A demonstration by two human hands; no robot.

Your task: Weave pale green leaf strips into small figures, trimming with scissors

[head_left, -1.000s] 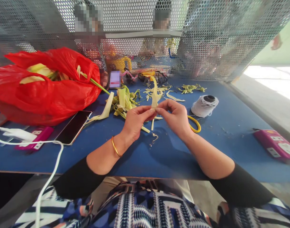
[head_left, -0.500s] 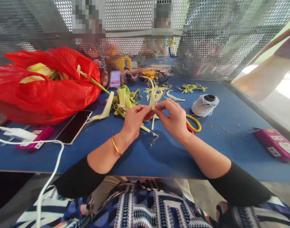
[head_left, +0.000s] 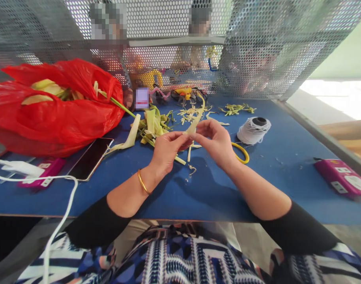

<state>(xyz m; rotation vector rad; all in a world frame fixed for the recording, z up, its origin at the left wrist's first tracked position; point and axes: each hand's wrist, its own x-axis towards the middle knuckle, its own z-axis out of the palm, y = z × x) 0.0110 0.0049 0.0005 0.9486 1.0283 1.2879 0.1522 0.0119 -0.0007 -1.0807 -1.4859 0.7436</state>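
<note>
A pale yellow-green husk strip (head_left: pixel 195 123), which looks like corn husk, rises between my hands, its thin curled tip leaning up and right. My left hand (head_left: pixel 167 149) pinches its lower end between thumb and fingers. From the right, my right hand (head_left: pixel 217 142) meets it, thumb and index finger pressed on the same strip, partly hiding its base. Just beyond my fingers lie a heap of green and pale husks (head_left: pixel 154 124) and thin shredded pieces (head_left: pixel 192 113). Yellow-handled scissors (head_left: pixel 242 154) lie partly hidden behind my right hand.
A spool of white thread (head_left: pixel 253 131) stands to the right, a magenta power strip (head_left: pixel 343 177) farther right. On the left are a red plastic bag (head_left: pixel 70 126) of husks, a phone (head_left: pixel 91 159) and a white cable (head_left: pixel 72 197). A perforated metal screen (head_left: pixel 257 59) borders the back.
The husk strip's tip has swung to the right, and my right hand's fingers have shifted up along it. My left hand stays about where it was. The limb at the far right has moved lower.
</note>
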